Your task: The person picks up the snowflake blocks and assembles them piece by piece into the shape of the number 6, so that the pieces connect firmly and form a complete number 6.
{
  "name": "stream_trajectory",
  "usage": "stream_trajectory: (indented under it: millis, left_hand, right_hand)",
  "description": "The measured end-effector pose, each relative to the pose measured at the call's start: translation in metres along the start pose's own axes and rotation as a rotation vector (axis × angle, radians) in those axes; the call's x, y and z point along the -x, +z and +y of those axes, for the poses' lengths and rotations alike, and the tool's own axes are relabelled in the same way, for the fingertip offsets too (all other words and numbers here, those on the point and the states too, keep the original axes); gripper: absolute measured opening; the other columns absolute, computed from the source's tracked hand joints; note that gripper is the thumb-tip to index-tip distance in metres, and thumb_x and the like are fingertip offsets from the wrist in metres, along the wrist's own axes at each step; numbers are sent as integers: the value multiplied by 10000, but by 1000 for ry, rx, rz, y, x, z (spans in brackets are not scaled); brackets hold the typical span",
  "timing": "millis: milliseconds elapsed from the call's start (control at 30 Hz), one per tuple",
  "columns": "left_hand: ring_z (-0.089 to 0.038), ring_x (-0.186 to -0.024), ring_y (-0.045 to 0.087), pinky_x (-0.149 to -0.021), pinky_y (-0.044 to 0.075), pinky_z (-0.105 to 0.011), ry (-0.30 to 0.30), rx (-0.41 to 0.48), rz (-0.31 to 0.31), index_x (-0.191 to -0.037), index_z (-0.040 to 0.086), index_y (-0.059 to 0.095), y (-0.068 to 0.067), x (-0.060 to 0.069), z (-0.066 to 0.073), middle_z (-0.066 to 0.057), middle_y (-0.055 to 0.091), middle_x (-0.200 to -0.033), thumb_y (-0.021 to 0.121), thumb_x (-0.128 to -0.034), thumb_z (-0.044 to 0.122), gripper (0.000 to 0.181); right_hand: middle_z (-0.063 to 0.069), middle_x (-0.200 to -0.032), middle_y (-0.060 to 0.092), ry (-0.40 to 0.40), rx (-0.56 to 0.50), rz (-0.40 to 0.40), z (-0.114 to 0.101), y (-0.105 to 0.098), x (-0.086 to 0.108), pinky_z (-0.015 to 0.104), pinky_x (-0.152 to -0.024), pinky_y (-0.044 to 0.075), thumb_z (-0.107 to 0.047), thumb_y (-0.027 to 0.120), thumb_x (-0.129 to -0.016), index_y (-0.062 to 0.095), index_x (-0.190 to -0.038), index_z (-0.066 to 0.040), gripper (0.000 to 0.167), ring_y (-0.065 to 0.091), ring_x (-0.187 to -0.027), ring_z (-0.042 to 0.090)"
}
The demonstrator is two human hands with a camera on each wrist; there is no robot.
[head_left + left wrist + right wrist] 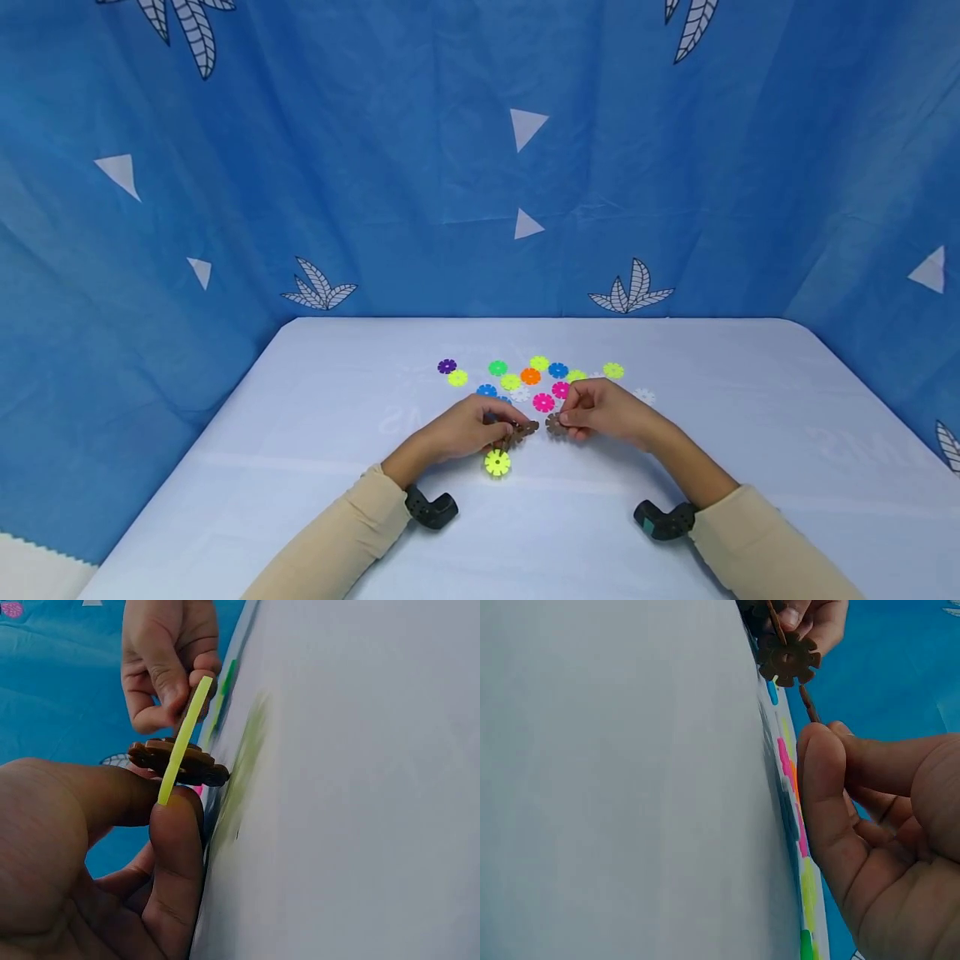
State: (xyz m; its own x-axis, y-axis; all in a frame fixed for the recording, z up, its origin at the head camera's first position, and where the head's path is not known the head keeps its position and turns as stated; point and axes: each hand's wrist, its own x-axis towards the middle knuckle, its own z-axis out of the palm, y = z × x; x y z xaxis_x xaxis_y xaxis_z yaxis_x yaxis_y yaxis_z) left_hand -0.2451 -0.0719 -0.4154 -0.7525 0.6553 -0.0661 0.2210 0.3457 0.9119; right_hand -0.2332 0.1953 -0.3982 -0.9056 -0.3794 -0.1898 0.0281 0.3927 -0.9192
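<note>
My left hand (468,429) pinches a cluster of joined brown notched discs (517,433) just above the table. A yellow disc (497,462) is attached on the cluster's near side; in the left wrist view this yellow disc (184,742) appears edge-on, in front of the brown discs (202,766). My right hand (609,410) holds one brown disc (555,425) between thumb and forefinger, to the right of the cluster. In the right wrist view a narrow gap separates the held disc (808,703) from the cluster's nearest brown disc (788,659).
Several loose discs lie on the white table (300,400) beyond my hands, among them a purple one (447,366), an orange one (530,376) and a pink one (543,402). A blue patterned curtain (420,167) stands behind the table's far edge.
</note>
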Motion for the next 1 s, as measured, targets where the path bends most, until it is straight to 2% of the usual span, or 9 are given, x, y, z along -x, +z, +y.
stream_trajectory:
  millis: [133,567,1000]
  left_hand:
    - [-124,-664,529,-604,446,-240,20,-1,-13,-1156,64,753,0,1,1,-20,680,-920,573,-1002,-9,248]
    - [-121,-758,576,-672,477,-244,19,-30,-4,-1154,91,766,-1,2,2,-2,706,-1021,589,-1001,7,249]
    - [-113,-769,569,-682,471,-245,31,-30,26,-1110,105,786,1,0,-1,11,723,-1003,638,-992,52,197]
  right_hand:
    - [122,-846,696,2,-17,15,-1,4,0,344,-741,590,-68,699,-955,617,-951,21,121,688,-740,236]
    - [132,-828,687,48,-44,40,-1,13,-2,318,-715,590,-47,706,-944,608,-936,23,121,685,-702,206]
    - [133,-846,688,43,-97,-3,3,14,-3,315,-733,588,-47,699,-950,602,-964,34,127,690,-718,196]
